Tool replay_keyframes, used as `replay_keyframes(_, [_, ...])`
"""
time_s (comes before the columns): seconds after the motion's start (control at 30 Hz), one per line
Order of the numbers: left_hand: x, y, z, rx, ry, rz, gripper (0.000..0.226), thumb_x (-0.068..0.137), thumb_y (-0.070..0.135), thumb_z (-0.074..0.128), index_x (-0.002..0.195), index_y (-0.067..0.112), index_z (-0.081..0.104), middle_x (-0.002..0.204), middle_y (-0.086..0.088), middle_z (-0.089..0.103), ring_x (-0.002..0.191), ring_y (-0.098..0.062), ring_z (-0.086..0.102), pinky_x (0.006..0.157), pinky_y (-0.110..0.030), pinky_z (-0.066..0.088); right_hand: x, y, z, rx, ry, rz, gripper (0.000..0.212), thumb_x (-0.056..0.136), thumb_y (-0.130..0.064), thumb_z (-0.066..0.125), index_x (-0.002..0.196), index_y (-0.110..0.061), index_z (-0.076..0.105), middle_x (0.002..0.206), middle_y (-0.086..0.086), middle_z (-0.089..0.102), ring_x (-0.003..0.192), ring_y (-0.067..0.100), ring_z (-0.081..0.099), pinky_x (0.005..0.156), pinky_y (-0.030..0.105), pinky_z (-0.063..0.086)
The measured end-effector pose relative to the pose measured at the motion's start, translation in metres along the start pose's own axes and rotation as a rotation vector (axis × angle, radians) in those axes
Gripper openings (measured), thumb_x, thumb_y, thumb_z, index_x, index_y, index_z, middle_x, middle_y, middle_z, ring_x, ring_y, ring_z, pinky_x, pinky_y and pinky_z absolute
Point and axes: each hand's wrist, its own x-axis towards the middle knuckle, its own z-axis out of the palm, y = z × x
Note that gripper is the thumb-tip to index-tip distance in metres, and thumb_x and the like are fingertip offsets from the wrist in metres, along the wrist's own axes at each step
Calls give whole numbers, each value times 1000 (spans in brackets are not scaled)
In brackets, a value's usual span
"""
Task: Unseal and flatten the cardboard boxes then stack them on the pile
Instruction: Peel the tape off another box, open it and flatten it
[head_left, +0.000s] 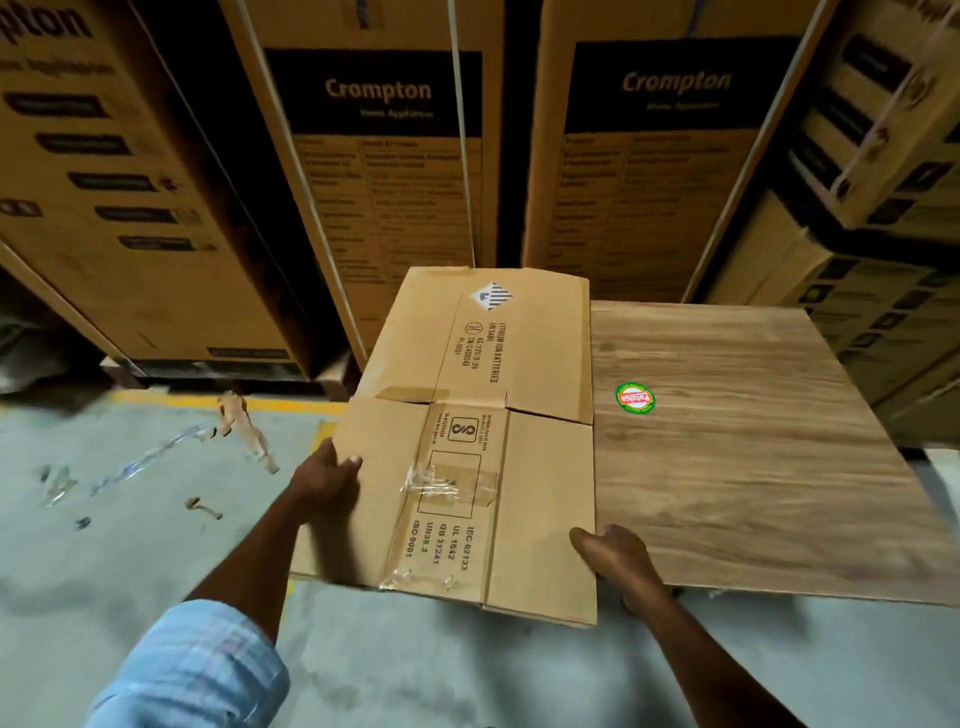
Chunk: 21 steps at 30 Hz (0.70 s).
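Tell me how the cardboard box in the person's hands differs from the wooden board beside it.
The cardboard box is plain tan with black printed text and bits of clear tape; the wooden board shows brown grain and a round green sticker. The box is creased into panels, the board one smooth sheet. The left hand and right hand grip the box, not the board. Both lie flat.

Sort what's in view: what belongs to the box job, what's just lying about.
Job: flattened box, left hand, right hand.
Lying about: wooden board with sticker, tape scraps, tall cartons.
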Motion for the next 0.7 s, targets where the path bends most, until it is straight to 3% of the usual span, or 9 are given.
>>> replay_keyframes(0.1, [-1,-7,8,18,46,-153,77,95,63,57,145,6,46,143,-24,55,127,-41,54,106,-46,45,-8,-5,30,127,81,56,71,81,-47,70,134,-5,48,131,15,61,114,34,61,91,39,54])
replay_keyframes(0.23, [-6,-10,16,85,141,-214,83,95,77,33,120,2,58,126,-28,62,113,-43,59,97,-48,47,-9,-7,47,281,162,73,98,68,-69,74,139,-11,38,140,11,54,122,36,56,100,43,51])
replay_keyframes(0.33, [-16,10,25,48,198,-135,70,101,66,36,113,-1,56,121,-31,62,111,-46,59,91,-47,44,4,-9,24,305,218,31,104,63,-77,70,143,-18,41,138,10,61,119,36,61,99,44,52])
replay_keyframes(0.47, [-34,35,56,-62,228,-101,59,105,53,42,109,-5,52,118,-36,60,110,-48,59,85,-46,43,39,1,-12,160,277,-6,109,55,-88,57,138,-18,54,127,15,67,117,36,63,98,44,53])
replay_keyframes(0.6, [-37,40,74,-46,235,-170,62,105,53,40,119,-7,52,127,-35,57,119,-49,53,97,-51,43,46,2,-27,-65,274,-22,98,80,-79,59,148,-10,47,136,27,55,131,42,48,110,42,40])
replay_keyframes(0.7, [-42,59,80,234,393,-224,59,103,48,43,140,2,46,141,-29,47,134,-45,38,109,-61,30,43,3,-31,-170,223,-55,96,81,-81,55,146,-10,47,136,24,57,131,41,49,107,42,40])
